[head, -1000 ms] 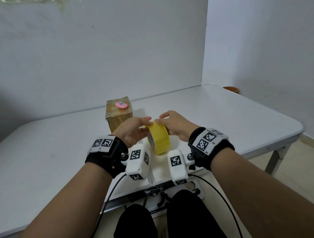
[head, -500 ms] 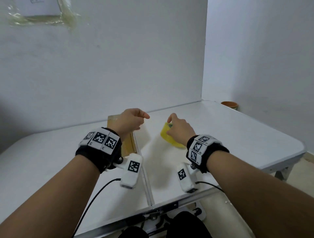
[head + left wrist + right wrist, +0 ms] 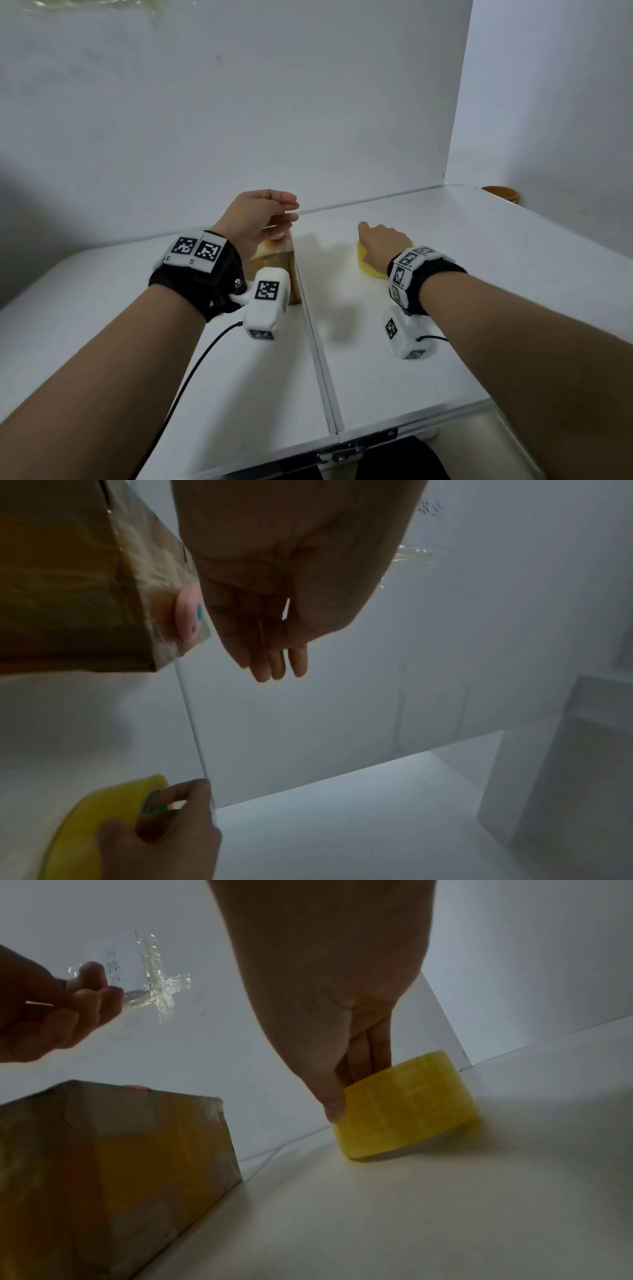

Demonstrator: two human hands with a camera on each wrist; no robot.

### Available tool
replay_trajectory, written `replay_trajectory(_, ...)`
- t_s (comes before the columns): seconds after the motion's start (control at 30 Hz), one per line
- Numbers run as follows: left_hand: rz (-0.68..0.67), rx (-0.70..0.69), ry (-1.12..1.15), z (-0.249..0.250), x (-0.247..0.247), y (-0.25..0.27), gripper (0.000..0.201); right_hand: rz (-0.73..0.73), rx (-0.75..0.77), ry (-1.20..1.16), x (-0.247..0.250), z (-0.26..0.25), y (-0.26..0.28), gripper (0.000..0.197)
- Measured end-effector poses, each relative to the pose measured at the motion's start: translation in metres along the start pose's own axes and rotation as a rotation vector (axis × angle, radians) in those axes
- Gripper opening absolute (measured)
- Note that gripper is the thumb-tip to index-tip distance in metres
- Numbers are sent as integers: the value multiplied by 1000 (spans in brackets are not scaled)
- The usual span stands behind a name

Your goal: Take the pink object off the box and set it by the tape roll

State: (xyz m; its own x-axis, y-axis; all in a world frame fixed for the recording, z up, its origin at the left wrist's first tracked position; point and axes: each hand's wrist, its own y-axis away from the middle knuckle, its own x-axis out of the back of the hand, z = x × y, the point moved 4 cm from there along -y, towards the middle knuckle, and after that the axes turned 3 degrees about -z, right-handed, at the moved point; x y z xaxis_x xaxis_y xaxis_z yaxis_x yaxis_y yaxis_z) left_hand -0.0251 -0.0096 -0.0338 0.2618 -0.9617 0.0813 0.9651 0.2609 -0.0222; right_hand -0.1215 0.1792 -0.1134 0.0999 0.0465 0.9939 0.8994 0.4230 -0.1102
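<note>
My right hand (image 3: 382, 240) grips a yellow tape roll (image 3: 368, 269) that lies flat on the white table (image 3: 479, 308). In the right wrist view the thumb presses the outside of the tape roll (image 3: 404, 1104) and the fingers reach into its core. My left hand (image 3: 263, 216) hovers over a tape-wrapped cardboard box (image 3: 274, 260), fingers relaxed and holding nothing that I can see. A small pink object (image 3: 186, 612) sits on top of the box (image 3: 68, 588), right beside the left fingers (image 3: 270, 653). The roll (image 3: 95, 818) lies to the right of the box, apart from it.
A seam (image 3: 315, 342) runs down the middle of the folding table, just right of the box. A terracotta pot (image 3: 501, 193) stands at the far right corner. Crumpled clear tape (image 3: 154, 988) sticks to the wall behind. Walls close the back and right sides.
Both hands held the upright roll near the front edge. The right hand carried it forward and laid it flat; the left hand let go and moved over the box.
</note>
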Motion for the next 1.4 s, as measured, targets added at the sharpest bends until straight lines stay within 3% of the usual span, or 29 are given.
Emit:
replay_trajectory(0.2,47,-57,62,0,15,-4,31,-145,-88,-158,3,7,-10,39)
replay_trajectory(0.3,95,-119,-78,0,29,-3,35,-82,-73,-247,24,-7,-12,37)
replay_trajectory(0.43,160,-140,-200,0,55,3,39,63,66,-510,51,-53,-13,23)
replay_trajectory(0.53,201,-122,-217,-6,75,10,39,94,177,-619,65,-93,-11,26)
replay_trajectory(0.7,262,-49,-185,-28,110,21,40,-131,310,-447,62,-146,-8,42)
replay_trajectory(0.8,268,-26,-151,-39,124,28,39,-172,286,-341,58,-156,-8,48)
replay_trajectory(1.1,285,9,-65,-56,141,40,38,-105,224,-218,58,-167,-9,40)
replay_trajectory(1.3,274,-8,-60,-52,131,47,38,-39,229,-382,63,-159,4,40)
replay_trajectory(1.4,280,-31,-78,-43,123,48,39,70,222,-493,67,-150,8,38)
